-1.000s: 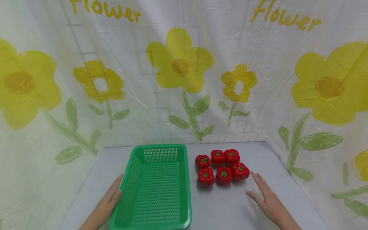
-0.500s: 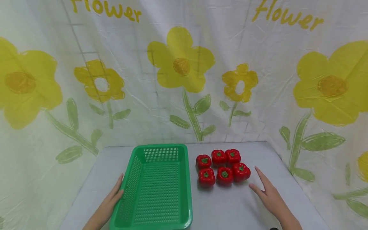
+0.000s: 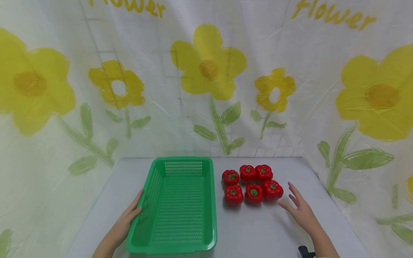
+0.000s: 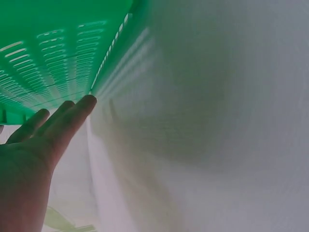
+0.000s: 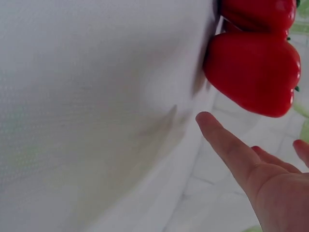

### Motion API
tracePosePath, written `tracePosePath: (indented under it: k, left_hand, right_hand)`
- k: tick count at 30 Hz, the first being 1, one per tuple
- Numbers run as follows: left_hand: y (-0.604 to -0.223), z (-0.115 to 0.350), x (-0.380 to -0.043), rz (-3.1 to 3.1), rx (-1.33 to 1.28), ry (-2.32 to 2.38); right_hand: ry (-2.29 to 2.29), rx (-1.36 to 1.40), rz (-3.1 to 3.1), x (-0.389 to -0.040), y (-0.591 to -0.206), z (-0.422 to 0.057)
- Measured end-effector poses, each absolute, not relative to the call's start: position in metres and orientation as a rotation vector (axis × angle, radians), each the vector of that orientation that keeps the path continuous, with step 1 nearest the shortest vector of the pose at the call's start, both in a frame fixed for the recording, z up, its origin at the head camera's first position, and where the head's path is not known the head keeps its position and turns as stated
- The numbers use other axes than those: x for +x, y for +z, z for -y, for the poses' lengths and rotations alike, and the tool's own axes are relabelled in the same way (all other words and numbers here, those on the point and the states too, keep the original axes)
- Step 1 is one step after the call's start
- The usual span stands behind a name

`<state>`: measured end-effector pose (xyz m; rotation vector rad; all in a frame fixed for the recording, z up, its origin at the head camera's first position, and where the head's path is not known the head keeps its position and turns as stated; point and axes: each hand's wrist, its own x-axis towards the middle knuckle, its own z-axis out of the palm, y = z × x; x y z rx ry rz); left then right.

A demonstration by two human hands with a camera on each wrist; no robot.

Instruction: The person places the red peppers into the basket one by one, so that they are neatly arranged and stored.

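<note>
A green plastic basket (image 3: 179,211) with slotted walls stands on the left half of the table. My left hand (image 3: 124,220) is at its left side, thumb tip at the rim. In the left wrist view, the fingers (image 4: 63,121) lie straight along the slotted outer wall of the basket. Several red bell peppers (image 3: 233,195) with green stems sit in two rows right of the basket. My right hand (image 3: 301,211) is beside the nearest right bell pepper (image 3: 273,190), fingers apart and slightly bent. A gap shows between that hand and the pepper (image 5: 253,72) in the right wrist view.
The pale table (image 3: 255,233) ends at a white curtain (image 3: 155,136) printed with yellow flowers, which also runs along both sides. A small black object (image 3: 304,251) is at the right wrist.
The head view has tilted slightly, shifting the scene up and right. My left thumb lies further onto the basket rim. My right hand's fingers have spread and bent a little. Basket and bell peppers stay put.
</note>
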<state>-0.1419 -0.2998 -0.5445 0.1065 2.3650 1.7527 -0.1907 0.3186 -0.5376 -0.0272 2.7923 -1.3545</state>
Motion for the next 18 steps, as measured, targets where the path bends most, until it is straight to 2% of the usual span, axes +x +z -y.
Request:
tracePosePath:
  k: [18]
  left_hand:
    - [-0.549,0.301,-0.143,-2.108,0.284,1.967]
  right_hand:
    - [-1.589,0.077,-2.559,-0.211,-0.547,-0.309]
